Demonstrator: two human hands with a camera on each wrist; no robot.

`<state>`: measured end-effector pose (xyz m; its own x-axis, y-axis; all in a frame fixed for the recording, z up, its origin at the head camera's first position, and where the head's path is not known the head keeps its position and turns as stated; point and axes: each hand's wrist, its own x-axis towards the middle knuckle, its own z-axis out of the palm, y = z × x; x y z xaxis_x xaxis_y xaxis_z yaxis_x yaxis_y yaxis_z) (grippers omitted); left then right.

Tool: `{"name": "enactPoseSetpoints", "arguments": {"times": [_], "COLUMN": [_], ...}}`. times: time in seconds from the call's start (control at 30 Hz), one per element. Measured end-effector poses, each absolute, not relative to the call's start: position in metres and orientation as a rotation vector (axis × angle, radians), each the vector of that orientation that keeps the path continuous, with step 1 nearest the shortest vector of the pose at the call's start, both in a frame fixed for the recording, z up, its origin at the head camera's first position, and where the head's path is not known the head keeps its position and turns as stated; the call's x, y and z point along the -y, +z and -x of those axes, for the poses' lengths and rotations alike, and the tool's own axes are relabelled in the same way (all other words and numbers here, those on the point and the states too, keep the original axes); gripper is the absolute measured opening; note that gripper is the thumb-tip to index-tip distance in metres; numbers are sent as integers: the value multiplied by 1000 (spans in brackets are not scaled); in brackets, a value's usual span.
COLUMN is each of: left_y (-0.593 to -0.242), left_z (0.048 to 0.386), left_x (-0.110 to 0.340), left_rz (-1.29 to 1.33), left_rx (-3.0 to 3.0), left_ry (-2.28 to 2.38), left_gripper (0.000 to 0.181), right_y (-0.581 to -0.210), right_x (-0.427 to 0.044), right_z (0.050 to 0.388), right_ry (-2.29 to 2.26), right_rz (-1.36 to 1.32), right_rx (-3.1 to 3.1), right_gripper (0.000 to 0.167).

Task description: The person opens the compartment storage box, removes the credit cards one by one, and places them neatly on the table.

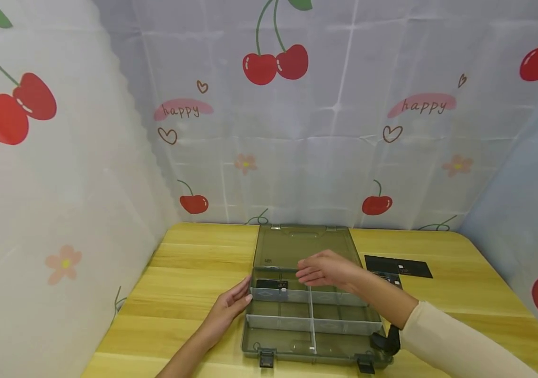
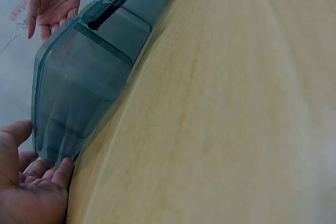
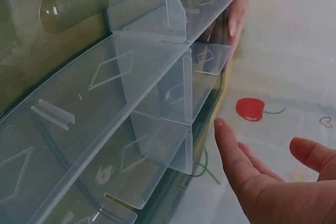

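A grey-green see-through plastic compartment box [image 1: 292, 358] stands on the table, its lid [image 1: 307, 244] folded back. Clear dividers [image 3: 100, 87] split it into several compartments. In the back left one lies a black card [image 1: 269, 284] marked VIP. My left hand [image 1: 228, 307] rests against the box's left side, fingers along the wall and thumb near the rim; the left wrist view shows its fingertips touching the box corner. Over the back compartments hovers my right hand [image 1: 328, 268], fingers extended and slightly bent, holding nothing.
Black cards [image 1: 413, 268] lie on the wooden table [image 1: 203, 257] right of the box, partly hidden by my right forearm. Two dark latches [image 1: 266, 359] hang at the box's front. A cherry-patterned curtain [image 1: 297, 136] closes off the back and sides.
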<state>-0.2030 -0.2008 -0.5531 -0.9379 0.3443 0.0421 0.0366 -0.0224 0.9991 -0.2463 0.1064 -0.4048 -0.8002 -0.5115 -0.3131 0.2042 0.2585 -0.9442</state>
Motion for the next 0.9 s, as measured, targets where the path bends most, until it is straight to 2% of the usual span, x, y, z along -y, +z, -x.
{"name": "enactPoseSetpoints", "arguments": {"times": [0.57, 0.9], "left_y": [-553, -552], "left_z": [204, 202], "left_x": [200, 199], "left_rz": [-396, -416], "left_rx": [-2037, -2004], "left_ry": [2066, 2087], "left_gripper": [62, 61], "right_y": [-430, -434], "right_x": [-76, -69], "right_z": [259, 258], "right_ry": [-1650, -1614], "right_rz": [63, 33], "right_rx": [-1810, -1769], "right_gripper": [56, 66]}}
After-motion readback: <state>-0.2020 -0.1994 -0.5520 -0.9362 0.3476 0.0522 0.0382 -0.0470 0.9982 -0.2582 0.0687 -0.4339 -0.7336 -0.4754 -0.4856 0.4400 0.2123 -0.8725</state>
